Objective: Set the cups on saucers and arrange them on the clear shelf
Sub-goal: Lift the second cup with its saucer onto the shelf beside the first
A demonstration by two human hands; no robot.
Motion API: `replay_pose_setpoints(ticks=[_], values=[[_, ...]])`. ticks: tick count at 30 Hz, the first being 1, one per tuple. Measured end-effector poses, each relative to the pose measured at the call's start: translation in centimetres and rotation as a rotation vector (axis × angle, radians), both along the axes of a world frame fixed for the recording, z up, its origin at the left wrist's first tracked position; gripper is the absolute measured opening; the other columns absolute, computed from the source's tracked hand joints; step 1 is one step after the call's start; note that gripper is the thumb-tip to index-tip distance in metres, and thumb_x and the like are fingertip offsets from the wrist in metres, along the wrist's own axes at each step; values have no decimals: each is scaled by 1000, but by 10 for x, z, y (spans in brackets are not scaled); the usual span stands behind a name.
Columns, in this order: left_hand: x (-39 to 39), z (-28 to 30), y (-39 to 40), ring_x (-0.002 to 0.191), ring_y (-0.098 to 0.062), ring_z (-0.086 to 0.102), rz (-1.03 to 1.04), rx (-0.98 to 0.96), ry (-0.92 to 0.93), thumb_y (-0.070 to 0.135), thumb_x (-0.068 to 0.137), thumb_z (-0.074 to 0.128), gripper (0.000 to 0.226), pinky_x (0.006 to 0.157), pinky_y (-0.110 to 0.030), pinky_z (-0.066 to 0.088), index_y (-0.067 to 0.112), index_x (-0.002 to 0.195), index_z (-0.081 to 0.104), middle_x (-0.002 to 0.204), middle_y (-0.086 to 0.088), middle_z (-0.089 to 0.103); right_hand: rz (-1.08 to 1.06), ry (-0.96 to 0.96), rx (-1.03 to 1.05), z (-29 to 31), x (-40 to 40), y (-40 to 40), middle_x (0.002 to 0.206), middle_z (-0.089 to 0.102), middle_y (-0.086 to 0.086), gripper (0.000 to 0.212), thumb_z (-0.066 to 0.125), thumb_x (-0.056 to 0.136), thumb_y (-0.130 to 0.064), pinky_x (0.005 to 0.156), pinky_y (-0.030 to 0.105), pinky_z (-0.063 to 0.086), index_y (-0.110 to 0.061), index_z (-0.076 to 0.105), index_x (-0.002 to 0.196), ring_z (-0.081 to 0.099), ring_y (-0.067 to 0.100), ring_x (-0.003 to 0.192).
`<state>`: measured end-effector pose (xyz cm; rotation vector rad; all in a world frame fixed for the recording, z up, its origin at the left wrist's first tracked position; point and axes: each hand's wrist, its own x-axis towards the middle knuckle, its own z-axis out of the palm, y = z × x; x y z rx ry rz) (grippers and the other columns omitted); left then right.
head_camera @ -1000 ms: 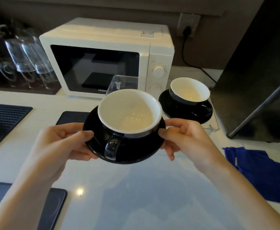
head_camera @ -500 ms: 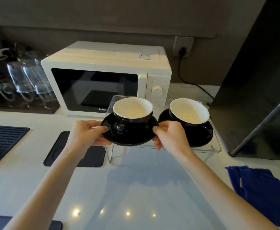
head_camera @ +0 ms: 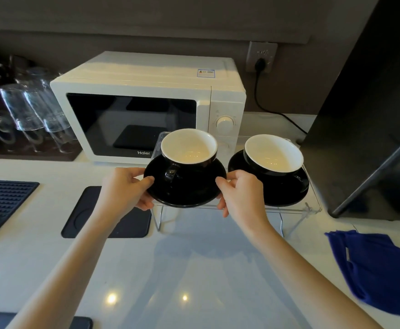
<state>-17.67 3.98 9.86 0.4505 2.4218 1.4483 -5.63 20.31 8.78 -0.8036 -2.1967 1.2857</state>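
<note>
You can read one brand only: "Haier", light lettering on the lower edge of the microwave (head_camera: 146,108) door. The small blue-bordered sticker (head_camera: 206,73) on its top is too small to read; marks around the dial (head_camera: 224,122) likewise.

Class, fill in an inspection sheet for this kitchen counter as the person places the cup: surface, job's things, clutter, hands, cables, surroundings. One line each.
Surface: pale glossy counter, reflecting lights; no spills seen.
Job's things: clear shelf carries the right cup on its saucer; the left cup sits on the held saucer over the shelf's left end; whether it has landed cannot be told.
Clutter: blue cloth, dark mats, ribbed mat.
Hands: left hand and right hand grip opposite saucer edges.
Cables: black cord runs from the wall socket along the counter.
Surroundings: white microwave, upturned glasses, dark appliance.
</note>
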Motion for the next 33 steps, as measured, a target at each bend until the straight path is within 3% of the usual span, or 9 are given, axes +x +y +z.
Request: replay_pose_setpoints(ticks=[7, 12, 15, 18, 20, 23, 26, 29, 33], values=[[-1, 1, 6, 25, -5, 48, -28, -116, 91, 14, 90, 46, 28, 41, -14, 45, 9, 114, 60, 28, 7, 54, -61, 54, 110, -3, -1, -2, 69, 64, 18, 14, 56, 88, -15, 42, 14, 43, -10, 44, 93, 55, 19, 48], [1, 1, 10, 23, -3, 46, -21, -164, 136, 17, 91, 44, 32, 32, -7, 36, 8, 119, 57, 23, 10, 49, 21, -6, 56, 0, 3, 4, 71, 65, 19, 8, 54, 88, -15, 31, 13, 37, -7, 50, 90, 50, 6, 31], [3, 1, 11, 26, -2, 48, -29, -187, 177, 20, 92, 43, 35, 33, -7, 35, 8, 123, 54, 24, 13, 49, 106, -76, 77, 5, 13, 8, 74, 66, 13, 6, 53, 87, -15, 33, 15, 41, -9, 55, 88, 52, 2, 34], [4, -1, 13, 35, -9, 52, -19, -232, 263, 21, 92, 43, 38, 39, -10, 35, 10, 127, 49, 26, 8, 48, 143, -83, 137, 10, 28, 11, 74, 66, 5, 6, 54, 87, -17, 41, 14, 44, -13, 59, 85, 60, 8, 48], [5, -1, 14, 42, -10, 53, -25, -272, 325, 21, 92, 42, 35, 42, -13, 38, 10, 124, 52, 41, 6, 54, 156, -66, 192, 14, 36, 13, 72, 65, 3, 7, 55, 87, -17, 49, 20, 47, -13, 60, 85, 62, 15, 57], [3, -3, 16, 45, -12, 51, -17, -357, 456, 22, 91, 41, 30, 51, -28, 43, 8, 111, 58, 51, -2, 57, 163, -20, 263, 20, 47, 17, 71, 63, -2, 6, 56, 86, -15, 59, 27, 50, -13, 62, 85, 61, 17, 61], [6, -7, 15, 59, -25, 56, 44, -407, 598, 28, 91, 41, 32, 52, -32, 38, 10, 111, 57, 55, -4, 60, 117, 33, 335, 20, 65, 25, 69, 65, -1, 6, 58, 85, -17, 56, 22, 48, -14, 63, 83, 59, 13, 64], [26, -14, 10, 68, -35, 60, 137, -313, 718, 30, 90, 43, 30, 52, -33, 38, 13, 111, 58, 68, -10, 67, 34, 59, 410, 13, 86, 36, 65, 66, 0, 6, 60, 84, -21, 50, 18, 45, -17, 63, 79, 57, 12, 63], [63, -26, 7, 50, -19, 49, 113, -38, 773, 24, 85, 51, 19, 48, -24, 33, 9, 79, 61, 50, -3, 55, -71, 24, 539, -7, 108, 49, 63, 65, 0, 10, 65, 80, -23, 50, 33, 49, -15, 63, 75, 57, 16, 58]])
